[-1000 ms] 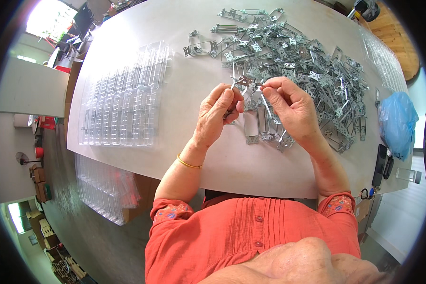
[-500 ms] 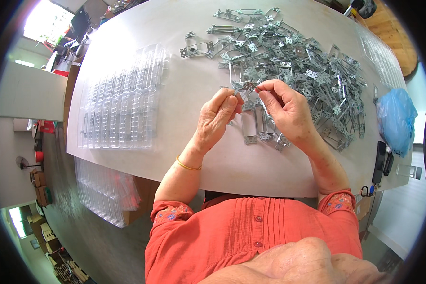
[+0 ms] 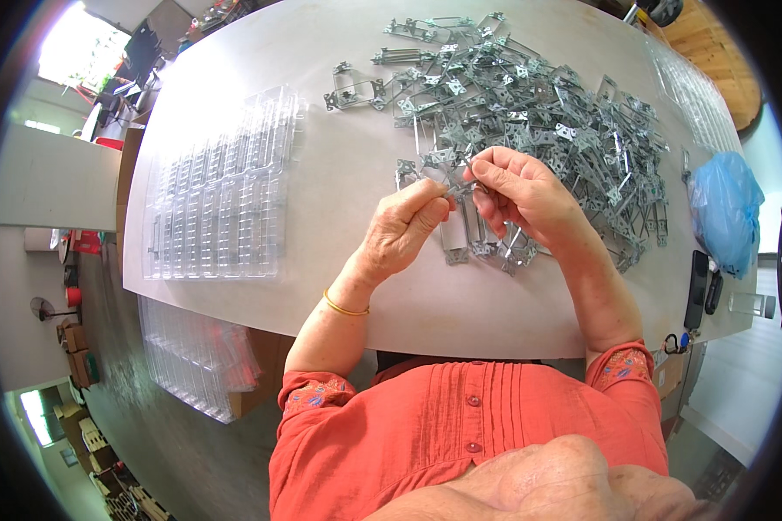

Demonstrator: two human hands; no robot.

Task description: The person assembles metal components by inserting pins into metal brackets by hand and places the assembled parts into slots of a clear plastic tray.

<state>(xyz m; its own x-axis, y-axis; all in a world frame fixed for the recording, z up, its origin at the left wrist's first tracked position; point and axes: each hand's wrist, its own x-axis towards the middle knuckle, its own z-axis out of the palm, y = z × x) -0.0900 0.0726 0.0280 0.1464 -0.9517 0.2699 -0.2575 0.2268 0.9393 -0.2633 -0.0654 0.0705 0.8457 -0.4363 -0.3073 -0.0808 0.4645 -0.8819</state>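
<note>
Both my hands meet over the near edge of a heap of metal brackets point(image 3: 530, 113), thin grey frames with flat punched end plates. My left hand point(image 3: 404, 224) is closed, thumb against the fingers, pinching one end of a metal bracket point(image 3: 453, 187). The thumb and index finger of my right hand point(image 3: 523, 193) pinch the same piece on its other side, the remaining fingers curled below. Much of the held piece is hidden by my fingertips and blends with the heap behind. Several loose brackets point(image 3: 457, 253) lie just beneath my hands.
To the left lies a clear plastic compartment tray point(image 3: 217, 187); more clear trays point(image 3: 191, 356) are stacked below the table edge. On the right are a blue plastic bag point(image 3: 728, 213), a black phone point(image 3: 696, 289) and a small clear container point(image 3: 750, 304). Another clear sheet point(image 3: 691, 95) lies far right.
My left hand has lowered slightly, its fingers closing more around the piece. My right hand has turned, with its lower fingers now showing. The held bracket has come a little nearer to me.
</note>
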